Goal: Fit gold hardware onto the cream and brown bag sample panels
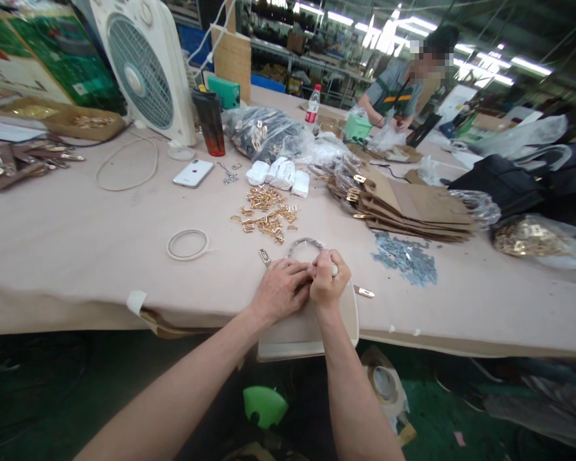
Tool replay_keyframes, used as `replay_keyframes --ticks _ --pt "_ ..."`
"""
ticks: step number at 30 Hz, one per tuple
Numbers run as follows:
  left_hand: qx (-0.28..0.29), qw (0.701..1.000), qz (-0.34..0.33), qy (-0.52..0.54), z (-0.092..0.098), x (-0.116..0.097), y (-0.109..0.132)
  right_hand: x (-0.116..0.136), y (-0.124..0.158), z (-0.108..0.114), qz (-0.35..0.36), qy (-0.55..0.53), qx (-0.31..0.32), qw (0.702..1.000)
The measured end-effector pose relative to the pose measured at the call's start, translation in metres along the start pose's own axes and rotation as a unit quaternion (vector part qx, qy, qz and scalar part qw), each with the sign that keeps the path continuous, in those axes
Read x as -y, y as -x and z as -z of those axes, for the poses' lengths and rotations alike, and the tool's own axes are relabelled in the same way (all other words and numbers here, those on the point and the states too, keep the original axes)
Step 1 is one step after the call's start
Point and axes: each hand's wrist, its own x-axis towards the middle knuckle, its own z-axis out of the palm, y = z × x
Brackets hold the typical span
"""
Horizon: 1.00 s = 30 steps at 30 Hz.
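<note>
A cream handbag [308, 333] lies at the table's front edge, partly hanging over it. Its wrapped handle [307, 242] arches up behind my hands. One strap end with a metal plate [264, 257] pokes out on the left, another strap end [363, 292] on the right. My left hand [281, 288] rests on the bag, fingers stretched toward the right hand. My right hand [329, 278] is closed in a fist around a small tool with a pale rounded handle [335, 269]; its tip is hidden. The spot where the hands meet is covered by fingers.
Loose gold fittings [269, 214] and grey metal pieces [406, 257] lie beyond the bag. Stacked brown bag panels [413, 205], a tape roll [188, 245], a phone [193, 173], a tumbler [210, 121] and a fan [141, 70] surround them. A co-worker [396, 96] stands across the table.
</note>
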Motion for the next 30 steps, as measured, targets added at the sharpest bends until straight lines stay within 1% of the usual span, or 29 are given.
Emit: replay_keyframes --ticks 2,3,5,7,9,11,13,14,16,18,21,25,28,30 --pt "-0.001 1.000 0.007 -0.001 0.001 -0.001 0.000 -0.001 0.002 -0.002 0.026 0.023 -0.044 0.998" --pt "0.001 1.000 0.013 -0.003 0.001 -0.001 0.001 -0.001 0.002 -0.003 0.032 0.027 -0.057 0.998" --pt "0.000 1.000 0.024 -0.012 0.001 -0.002 0.001 0.000 0.002 -0.004 0.022 0.008 -0.059 0.998" --pt "-0.002 0.999 0.028 -0.031 -0.001 -0.003 0.002 0.001 -0.002 -0.001 -0.004 -0.043 -0.065 0.997" --pt "-0.002 0.998 0.027 -0.052 -0.004 -0.003 0.002 0.002 -0.008 0.007 -0.025 -0.117 -0.082 0.989" --pt "0.001 0.998 0.028 -0.064 -0.005 -0.003 0.002 0.003 -0.017 0.016 -0.026 -0.179 -0.111 0.977" --pt "0.005 0.997 0.028 -0.070 -0.005 -0.003 0.001 0.004 -0.026 0.022 -0.029 -0.211 -0.127 0.969" --pt "0.006 0.997 0.026 -0.071 -0.005 -0.003 0.001 0.004 -0.031 0.023 -0.038 -0.218 -0.123 0.968" --pt "0.011 0.997 0.021 -0.074 -0.004 -0.003 0.001 0.004 -0.037 0.022 -0.064 -0.219 -0.093 0.969" --pt "0.014 0.997 0.018 -0.079 -0.003 -0.004 0.001 0.003 -0.041 0.016 -0.084 -0.207 -0.063 0.973" --pt "0.017 0.996 0.013 -0.088 -0.003 -0.004 0.002 -0.001 -0.044 0.007 -0.111 -0.181 -0.034 0.977" --pt "0.019 0.995 0.010 -0.095 -0.004 -0.005 0.001 -0.003 -0.051 0.001 -0.168 -0.158 0.004 0.973" --pt "0.017 0.995 0.018 -0.096 -0.004 -0.004 0.001 -0.003 -0.054 0.000 -0.196 -0.149 0.018 0.969" --pt "0.018 0.995 0.023 -0.096 -0.004 -0.005 0.001 -0.003 -0.051 0.000 -0.185 -0.142 0.013 0.972"
